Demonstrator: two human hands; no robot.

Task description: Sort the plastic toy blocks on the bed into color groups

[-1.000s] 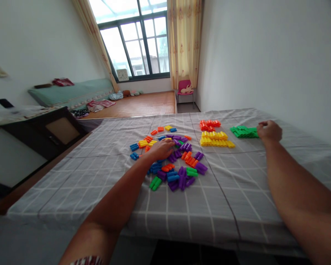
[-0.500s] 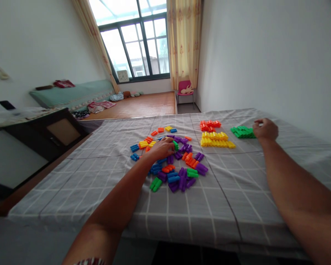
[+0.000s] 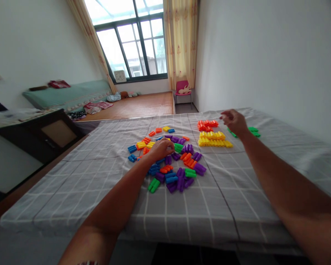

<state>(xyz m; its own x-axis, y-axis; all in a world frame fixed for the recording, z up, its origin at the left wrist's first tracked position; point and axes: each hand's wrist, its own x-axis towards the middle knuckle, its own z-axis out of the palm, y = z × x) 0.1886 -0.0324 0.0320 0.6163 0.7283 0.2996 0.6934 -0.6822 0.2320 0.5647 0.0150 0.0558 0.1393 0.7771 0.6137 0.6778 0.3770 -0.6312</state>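
Note:
My left hand is over the middle of a loose pile of small plastic toy blocks shaped like joined tubes. Its fingers are curled, with the tips at the edge of a green block. Purple blocks, blue blocks and orange blocks lie around it. Raised above the table, my right hand has thumb and fingers apart and nothing visible between them. Behind its wrist, green blocks are partly hidden. Beside it stand yellow blocks in rows and an orange group.
A grey checked cloth covers the table. Beyond it are a low wooden bed, a pink chair and a window. A dark cabinet stands at the left, and a white wall runs along the right.
My right hand has moved left from the green group toward the orange and yellow groups, and its fingers have spread. My left hand stays at the pile, where the green block shows more.

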